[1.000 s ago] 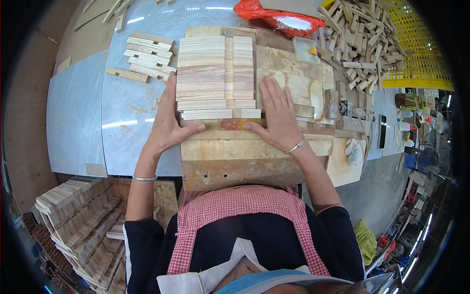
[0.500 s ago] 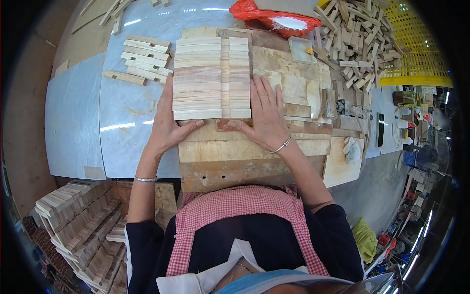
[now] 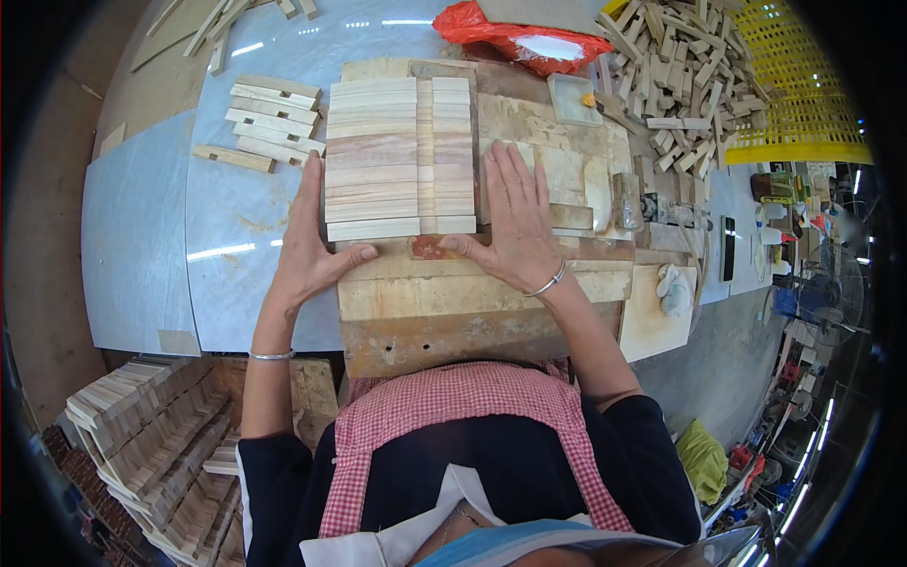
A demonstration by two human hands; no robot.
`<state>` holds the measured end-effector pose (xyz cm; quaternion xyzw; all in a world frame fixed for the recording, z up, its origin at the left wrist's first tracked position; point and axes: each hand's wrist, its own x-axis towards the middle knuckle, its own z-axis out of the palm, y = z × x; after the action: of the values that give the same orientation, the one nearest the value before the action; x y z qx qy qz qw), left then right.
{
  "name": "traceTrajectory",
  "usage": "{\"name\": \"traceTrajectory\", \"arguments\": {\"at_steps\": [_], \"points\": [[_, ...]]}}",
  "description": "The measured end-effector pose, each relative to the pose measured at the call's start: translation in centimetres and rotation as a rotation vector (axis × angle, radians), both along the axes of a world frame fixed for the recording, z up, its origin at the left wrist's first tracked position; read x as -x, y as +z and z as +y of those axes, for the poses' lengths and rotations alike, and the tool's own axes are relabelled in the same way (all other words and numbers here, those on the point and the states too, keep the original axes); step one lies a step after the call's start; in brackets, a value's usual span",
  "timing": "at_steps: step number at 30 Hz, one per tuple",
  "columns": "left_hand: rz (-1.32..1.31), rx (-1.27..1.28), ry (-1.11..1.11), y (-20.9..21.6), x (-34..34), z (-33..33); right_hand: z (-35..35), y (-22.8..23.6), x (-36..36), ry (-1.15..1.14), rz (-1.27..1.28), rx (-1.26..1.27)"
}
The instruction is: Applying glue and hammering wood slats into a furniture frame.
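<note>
Several pale notched wooden strips (image 3: 373,156) lie side by side in a flat rectangular block, their notches lining up as a groove that runs away from me. My left hand (image 3: 310,231) is beside the block's left end, fingers straight and thumb stretched out past the near corner. On the opposite end rests my right hand (image 3: 518,222), palm down with fingers extended and a small gap between it and the strips. Its thumb points inward just below the near strip. Under the block is a worn wooden work board (image 3: 472,293).
Left of the block lie several more notched strips (image 3: 274,118) on the blue-grey tabletop (image 3: 241,203). A pile of wood pieces (image 3: 675,71) sits beside a yellow basket (image 3: 803,94) at far right. A red plastic bag (image 3: 520,42) lies at the back. Stacked strips (image 3: 161,425) stand lower left.
Both hands have eased slightly away from the block's ends, the left thumb drawing back from its near edge. The whole view has shifted a little; the strips stay together.
</note>
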<state>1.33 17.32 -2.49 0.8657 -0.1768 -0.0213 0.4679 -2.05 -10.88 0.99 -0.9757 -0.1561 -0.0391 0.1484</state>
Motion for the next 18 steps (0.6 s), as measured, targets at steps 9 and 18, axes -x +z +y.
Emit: {"name": "traceTrajectory", "arguments": {"at_steps": [9,18], "points": [[-0.084,-0.063,-0.010,-0.1,0.2,-0.8,1.6,-0.5,1.5,-0.016,0.012,0.140],[-0.067,-0.029,-0.017,-0.1,0.3,-0.9,1.9,-0.5,1.5,-0.049,0.025,0.103]]}}
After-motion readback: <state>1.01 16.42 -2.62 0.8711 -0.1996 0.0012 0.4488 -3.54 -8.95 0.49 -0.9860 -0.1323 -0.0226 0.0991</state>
